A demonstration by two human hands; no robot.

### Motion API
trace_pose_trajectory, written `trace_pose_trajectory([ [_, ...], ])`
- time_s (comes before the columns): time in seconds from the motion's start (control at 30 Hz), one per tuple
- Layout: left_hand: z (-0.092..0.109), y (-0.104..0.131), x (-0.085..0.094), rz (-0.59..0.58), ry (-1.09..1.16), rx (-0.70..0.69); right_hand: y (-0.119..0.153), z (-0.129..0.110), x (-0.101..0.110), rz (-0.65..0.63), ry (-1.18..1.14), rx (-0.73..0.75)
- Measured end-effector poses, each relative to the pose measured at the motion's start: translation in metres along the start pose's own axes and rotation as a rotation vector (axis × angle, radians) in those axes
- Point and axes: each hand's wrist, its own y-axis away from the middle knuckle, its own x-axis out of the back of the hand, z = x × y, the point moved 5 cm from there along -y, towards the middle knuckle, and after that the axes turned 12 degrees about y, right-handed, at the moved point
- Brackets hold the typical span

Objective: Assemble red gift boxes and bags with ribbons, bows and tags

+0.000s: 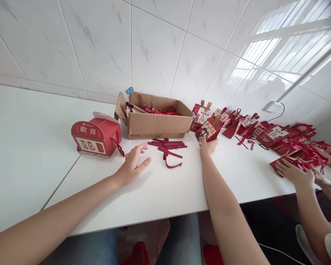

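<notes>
My right hand (209,148) grips the lower part of a small red gift box (209,129) with a printed couple on its front and a gold strap on top. It stands among other red boxes at the right of the carton. My left hand (134,164) hovers over the white table with fingers apart, holding nothing. Just right of it lies a loose pile of dark red straps (169,147), one of them curled with a small metal stud at its end. A larger red gift box with rope handles (97,135) sits to the left of my left hand.
Against the tiled wall stands an open cardboard carton (160,125) full of red straps, with a blue binder clip (129,90) on its corner. Several finished-looking red boxes (276,134) crowd the right side. There a co-worker's hands (296,173) handle a red box with ribbons. A white power socket (273,106) hangs on the wall.
</notes>
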Motion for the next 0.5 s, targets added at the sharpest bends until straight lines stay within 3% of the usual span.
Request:
trace_pose_trajectory([
  [0.27,-0.004,-0.003,0.000,-0.005,0.014,0.060,-0.034,-0.005,-0.022,-0.010,0.062,0.041],
  [0.5,-0.007,-0.004,0.000,-0.003,0.026,0.062,-0.015,-0.014,-0.015,-0.084,0.038,0.157],
])
